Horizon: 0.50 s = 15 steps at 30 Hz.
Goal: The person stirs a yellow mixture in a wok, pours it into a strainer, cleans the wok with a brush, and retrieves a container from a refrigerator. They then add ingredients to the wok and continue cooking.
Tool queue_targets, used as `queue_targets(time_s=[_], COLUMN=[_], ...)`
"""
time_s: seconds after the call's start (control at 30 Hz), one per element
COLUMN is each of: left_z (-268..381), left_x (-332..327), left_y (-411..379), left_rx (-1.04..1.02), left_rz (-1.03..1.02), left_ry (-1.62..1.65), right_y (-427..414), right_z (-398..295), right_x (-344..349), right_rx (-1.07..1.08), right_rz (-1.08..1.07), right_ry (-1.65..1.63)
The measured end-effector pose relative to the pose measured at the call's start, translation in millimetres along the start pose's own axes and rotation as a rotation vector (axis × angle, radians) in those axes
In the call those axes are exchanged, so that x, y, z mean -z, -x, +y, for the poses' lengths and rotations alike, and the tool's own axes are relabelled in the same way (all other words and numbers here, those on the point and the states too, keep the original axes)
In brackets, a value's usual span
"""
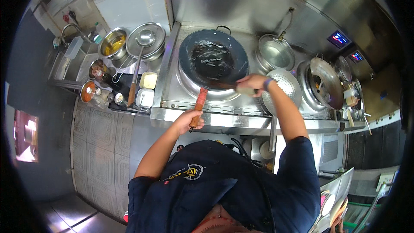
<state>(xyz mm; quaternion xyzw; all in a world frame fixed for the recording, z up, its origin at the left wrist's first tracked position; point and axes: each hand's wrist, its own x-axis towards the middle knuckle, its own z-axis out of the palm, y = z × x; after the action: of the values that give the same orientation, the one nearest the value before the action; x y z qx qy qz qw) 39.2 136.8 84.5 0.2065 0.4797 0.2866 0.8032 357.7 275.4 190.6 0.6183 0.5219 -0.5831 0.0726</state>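
Observation:
A dark wok (213,60) sits on a round metal burner ring, its inside wet and shiny. Around the end of the wok's wooden handle, which has a red wrapping near the pan, my left hand (188,120) is closed. My right hand (254,83) is at the wok's near right rim, gripping a blurred tool (245,89) with a pale thick end. A brownish streak runs from it along the rim; whether it is a brush I cannot tell. Just under my right forearm lies a perforated metal strainer ladle (286,87), its handle hanging over the stove's front edge.
A pot of water (276,55) stands beneath a tap, right of the wok. Farther right, another wok (326,84) leans tilted. On the left are a pot of yellow oil (114,43), a lidded pot with a ladle (145,37) across it, seasoning tubs (148,81) and a sink (69,66).

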Motion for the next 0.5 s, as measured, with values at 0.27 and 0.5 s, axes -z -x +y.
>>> queue_targets(time_s=[0.27,0.5], left_z=[7,15], left_x=[-9,-4], left_y=[11,48], left_rx=[0.055,0.07], left_rz=[-0.131,-0.068], left_ry=[0.009,-0.163], right_y=[25,40], right_z=[66,97], right_x=[-39,-166], right_rx=[0.332,0.509], right_rz=[0.778,0.668], right_ry=[-0.475,-0.327])
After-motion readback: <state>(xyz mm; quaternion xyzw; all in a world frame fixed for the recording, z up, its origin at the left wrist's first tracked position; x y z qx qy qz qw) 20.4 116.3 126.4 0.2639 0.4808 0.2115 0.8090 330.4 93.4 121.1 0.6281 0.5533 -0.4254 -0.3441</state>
